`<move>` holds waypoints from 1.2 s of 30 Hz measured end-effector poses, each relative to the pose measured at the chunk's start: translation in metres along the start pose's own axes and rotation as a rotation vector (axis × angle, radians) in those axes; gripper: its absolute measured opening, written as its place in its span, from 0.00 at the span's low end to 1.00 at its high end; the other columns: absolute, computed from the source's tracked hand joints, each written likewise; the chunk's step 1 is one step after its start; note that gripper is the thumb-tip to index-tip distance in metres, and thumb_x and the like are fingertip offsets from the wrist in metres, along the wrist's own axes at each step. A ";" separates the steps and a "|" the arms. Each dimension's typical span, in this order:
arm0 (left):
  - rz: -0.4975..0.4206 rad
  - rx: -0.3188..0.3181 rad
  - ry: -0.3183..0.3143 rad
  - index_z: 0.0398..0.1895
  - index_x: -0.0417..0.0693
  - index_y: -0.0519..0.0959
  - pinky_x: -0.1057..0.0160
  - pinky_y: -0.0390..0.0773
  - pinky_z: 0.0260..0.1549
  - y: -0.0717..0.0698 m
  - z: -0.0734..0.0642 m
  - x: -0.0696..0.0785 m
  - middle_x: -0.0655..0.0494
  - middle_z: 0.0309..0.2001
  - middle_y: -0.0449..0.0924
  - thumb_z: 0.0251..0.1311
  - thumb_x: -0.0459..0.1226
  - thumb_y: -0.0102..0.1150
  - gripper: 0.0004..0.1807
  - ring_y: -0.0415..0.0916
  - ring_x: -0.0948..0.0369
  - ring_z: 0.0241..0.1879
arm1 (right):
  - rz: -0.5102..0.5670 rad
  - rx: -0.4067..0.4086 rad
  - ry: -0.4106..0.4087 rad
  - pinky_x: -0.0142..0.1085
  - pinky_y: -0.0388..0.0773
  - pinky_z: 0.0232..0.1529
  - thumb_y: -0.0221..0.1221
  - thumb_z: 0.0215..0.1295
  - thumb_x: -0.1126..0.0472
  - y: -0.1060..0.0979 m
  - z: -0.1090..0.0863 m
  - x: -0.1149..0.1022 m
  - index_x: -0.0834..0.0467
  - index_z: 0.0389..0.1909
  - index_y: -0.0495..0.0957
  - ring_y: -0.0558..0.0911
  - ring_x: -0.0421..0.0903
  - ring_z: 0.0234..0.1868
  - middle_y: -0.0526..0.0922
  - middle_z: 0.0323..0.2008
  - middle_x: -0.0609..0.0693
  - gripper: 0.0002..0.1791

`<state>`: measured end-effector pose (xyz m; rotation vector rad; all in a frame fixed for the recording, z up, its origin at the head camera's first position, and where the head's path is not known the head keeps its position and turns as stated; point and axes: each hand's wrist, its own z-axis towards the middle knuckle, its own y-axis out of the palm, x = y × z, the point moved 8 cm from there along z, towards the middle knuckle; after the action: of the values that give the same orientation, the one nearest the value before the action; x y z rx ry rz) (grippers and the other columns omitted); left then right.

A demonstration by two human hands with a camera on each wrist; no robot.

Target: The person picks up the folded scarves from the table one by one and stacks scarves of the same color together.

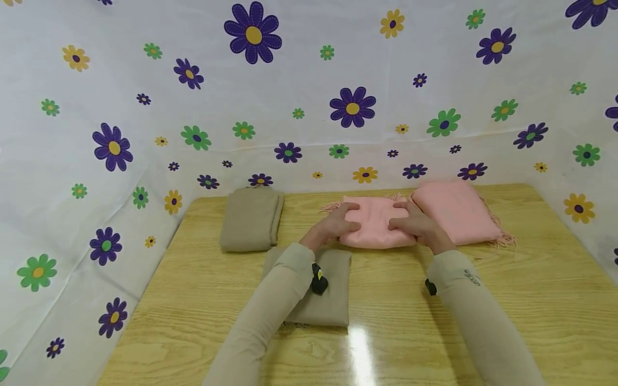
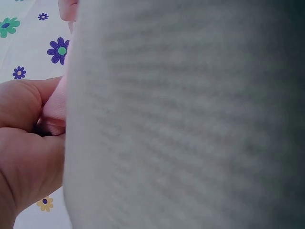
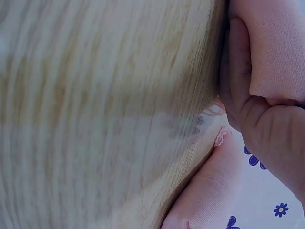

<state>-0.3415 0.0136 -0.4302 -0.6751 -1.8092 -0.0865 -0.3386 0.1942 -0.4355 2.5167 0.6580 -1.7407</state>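
Observation:
A folded pink fringed scarf (image 1: 373, 222) is between both hands at the far side of the table. My left hand (image 1: 335, 224) grips its left side, thumb on top and fingers around the edge. On the opposite side my right hand (image 1: 419, 224) grips it the same way. Fringe sticks out behind its far edge. In the right wrist view, the right hand (image 3: 259, 114) has its fingers beneath the pink cloth (image 3: 281, 57), close over the wood. A grey-beige sleeve (image 2: 181, 119) fills most of the left wrist view, hiding much of the pink cloth there.
Beside the right hand lies a second folded pink scarf (image 1: 456, 212) with fringe. A folded beige scarf (image 1: 250, 220) lies at the back left. Another beige scarf (image 1: 333, 287) lies nearer, partly under the left forearm in view. Flower-printed white cloth (image 1: 299, 80) stands behind the wooden table (image 1: 396, 305).

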 end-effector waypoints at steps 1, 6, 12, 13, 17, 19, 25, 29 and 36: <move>-0.005 -0.002 0.001 0.75 0.46 0.59 0.50 0.63 0.67 0.000 0.000 0.000 0.42 0.75 0.53 0.69 0.30 0.55 0.32 0.54 0.49 0.72 | 0.001 -0.008 -0.003 0.43 0.65 0.62 0.59 0.59 0.67 0.000 0.000 0.000 0.63 0.77 0.47 0.61 0.56 0.64 0.46 0.75 0.66 0.46; -0.010 -0.001 0.006 0.75 0.47 0.59 0.50 0.65 0.65 0.000 -0.002 0.001 0.42 0.75 0.52 0.70 0.30 0.54 0.31 0.55 0.49 0.72 | -0.001 -0.012 0.008 0.41 0.66 0.58 0.59 0.60 0.68 0.001 -0.001 -0.001 0.64 0.77 0.45 0.62 0.55 0.62 0.44 0.75 0.66 0.47; 0.031 0.007 0.019 0.74 0.47 0.61 0.50 0.64 0.66 -0.001 -0.003 0.002 0.43 0.75 0.54 0.69 0.31 0.55 0.31 0.55 0.49 0.72 | -0.015 0.000 0.023 0.42 0.66 0.60 0.60 0.60 0.67 0.002 -0.003 -0.001 0.64 0.77 0.45 0.61 0.56 0.64 0.46 0.75 0.66 0.47; 0.040 0.007 0.024 0.74 0.47 0.61 0.50 0.64 0.66 -0.001 -0.003 0.002 0.43 0.75 0.54 0.69 0.31 0.55 0.31 0.55 0.49 0.72 | -0.016 0.003 0.024 0.42 0.66 0.60 0.60 0.60 0.67 0.002 -0.004 0.000 0.64 0.77 0.45 0.62 0.56 0.64 0.46 0.75 0.66 0.47; 0.056 0.017 0.035 0.74 0.46 0.61 0.49 0.63 0.67 0.000 -0.003 0.004 0.43 0.75 0.55 0.68 0.30 0.55 0.31 0.55 0.49 0.72 | -0.021 0.009 0.021 0.40 0.67 0.57 0.60 0.60 0.67 0.002 -0.005 0.001 0.64 0.76 0.46 0.62 0.55 0.62 0.48 0.74 0.67 0.47; 0.065 0.022 0.037 0.74 0.46 0.61 0.49 0.63 0.67 0.000 -0.004 0.005 0.44 0.75 0.55 0.68 0.30 0.55 0.31 0.55 0.49 0.72 | -0.019 0.008 0.020 0.40 0.66 0.57 0.60 0.60 0.67 0.002 -0.005 0.002 0.64 0.76 0.46 0.62 0.55 0.61 0.48 0.73 0.67 0.47; 0.110 0.048 0.061 0.73 0.47 0.63 0.50 0.61 0.68 -0.001 -0.005 0.008 0.45 0.76 0.51 0.68 0.31 0.56 0.31 0.51 0.49 0.74 | -0.011 0.016 0.007 0.40 0.66 0.58 0.60 0.60 0.66 0.002 -0.009 0.001 0.64 0.77 0.45 0.62 0.55 0.62 0.48 0.74 0.66 0.47; 0.124 0.077 0.082 0.72 0.48 0.65 0.50 0.60 0.69 -0.004 -0.007 0.010 0.46 0.79 0.44 0.67 0.31 0.57 0.30 0.39 0.51 0.78 | -0.024 0.037 -0.013 0.40 0.66 0.58 0.60 0.59 0.66 0.001 -0.015 -0.005 0.64 0.77 0.46 0.62 0.55 0.62 0.49 0.74 0.67 0.47; 0.071 0.116 0.123 0.72 0.48 0.66 0.50 0.64 0.66 -0.008 -0.013 0.017 0.46 0.78 0.46 0.67 0.30 0.57 0.30 0.49 0.49 0.75 | -0.052 0.083 -0.070 0.44 0.66 0.62 0.60 0.58 0.67 -0.001 -0.023 -0.017 0.65 0.76 0.49 0.63 0.56 0.63 0.51 0.72 0.67 0.46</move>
<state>-0.3371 0.0087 -0.4084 -0.6369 -1.6571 0.0235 -0.3229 0.1946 -0.4108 2.4993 0.6670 -1.9023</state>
